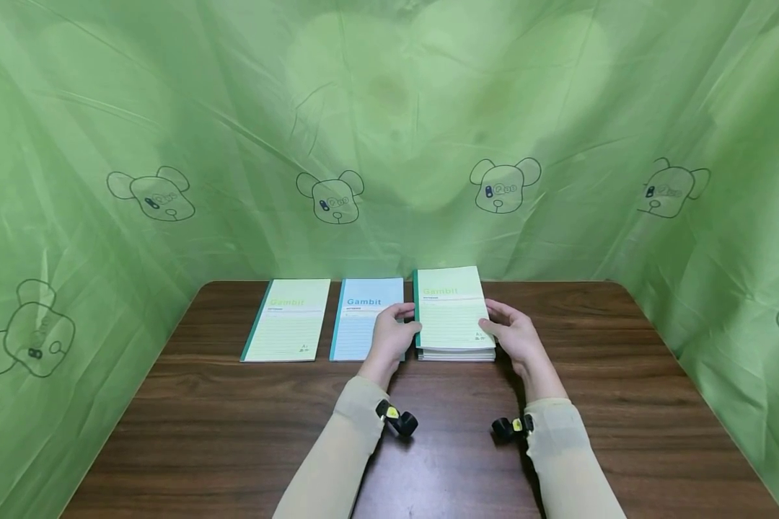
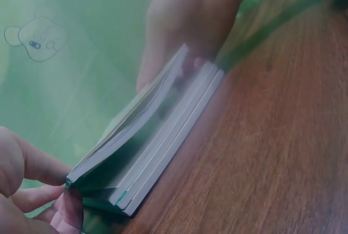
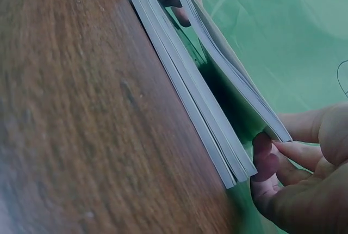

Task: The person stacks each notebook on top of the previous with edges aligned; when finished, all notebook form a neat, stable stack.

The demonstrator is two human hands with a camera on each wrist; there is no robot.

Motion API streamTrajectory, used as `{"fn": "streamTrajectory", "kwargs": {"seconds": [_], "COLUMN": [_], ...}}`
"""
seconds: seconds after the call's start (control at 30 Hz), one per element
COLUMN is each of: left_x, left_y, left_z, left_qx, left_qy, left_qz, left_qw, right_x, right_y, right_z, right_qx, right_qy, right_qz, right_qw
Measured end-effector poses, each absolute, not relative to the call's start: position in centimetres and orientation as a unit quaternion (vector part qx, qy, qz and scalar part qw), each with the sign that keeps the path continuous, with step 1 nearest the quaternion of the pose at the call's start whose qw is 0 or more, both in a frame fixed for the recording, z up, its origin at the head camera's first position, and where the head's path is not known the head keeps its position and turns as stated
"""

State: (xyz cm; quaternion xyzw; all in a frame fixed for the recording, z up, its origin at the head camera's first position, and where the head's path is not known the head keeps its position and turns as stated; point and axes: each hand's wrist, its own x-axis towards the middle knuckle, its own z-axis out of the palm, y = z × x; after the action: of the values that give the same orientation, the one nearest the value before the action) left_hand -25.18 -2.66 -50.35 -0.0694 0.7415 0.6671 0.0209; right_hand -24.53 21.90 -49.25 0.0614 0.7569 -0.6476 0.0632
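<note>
A pale green "Gambit" notebook (image 1: 448, 310) with a dark green spine is held by both hands just above a stack of notebooks (image 1: 457, 355). My left hand (image 1: 392, 336) pinches its spine side, thumb on top and fingers beneath. On the opposite edge, my right hand (image 1: 518, 337) grips it the same way. In the left wrist view a gap shows between the raised notebook (image 2: 130, 122) and the stack (image 2: 174, 141). The right wrist view shows fingertips of the right hand (image 3: 304, 168) under the notebook's edge, beside the stack (image 3: 190, 92).
Left of the stack lie a blue notebook (image 1: 363, 324), partly covered by the left hand, and another pale green notebook (image 1: 288, 324). All are near the back edge of a brown wooden table (image 1: 454, 461). A green curtain (image 1: 402, 144) with bear drawings hangs behind and at both sides.
</note>
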Motion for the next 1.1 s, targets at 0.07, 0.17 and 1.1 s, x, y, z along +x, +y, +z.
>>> {"fn": "streamTrajectory", "kwargs": {"seconds": [0.07, 0.17, 1.1], "left_x": [-25.2, -25.1, -24.6], "left_y": [-2.7, -2.7, -2.1], "left_z": [-50.4, -50.5, -50.0], "left_qx": [-0.07, -0.069, -0.052], "left_qy": [0.743, 0.748, 0.832], "left_qz": [0.665, 0.66, 0.552], "left_qw": [0.021, 0.024, 0.019], "right_x": [-24.6, -24.6, -24.9], "right_y": [21.9, 22.0, 22.3], "right_z": [-49.4, -49.6, -50.9], "right_qx": [0.06, 0.06, 0.077], "right_qy": [0.757, 0.758, 0.785], "right_qz": [-0.647, -0.646, -0.613], "right_qw": [0.065, 0.065, 0.049]}}
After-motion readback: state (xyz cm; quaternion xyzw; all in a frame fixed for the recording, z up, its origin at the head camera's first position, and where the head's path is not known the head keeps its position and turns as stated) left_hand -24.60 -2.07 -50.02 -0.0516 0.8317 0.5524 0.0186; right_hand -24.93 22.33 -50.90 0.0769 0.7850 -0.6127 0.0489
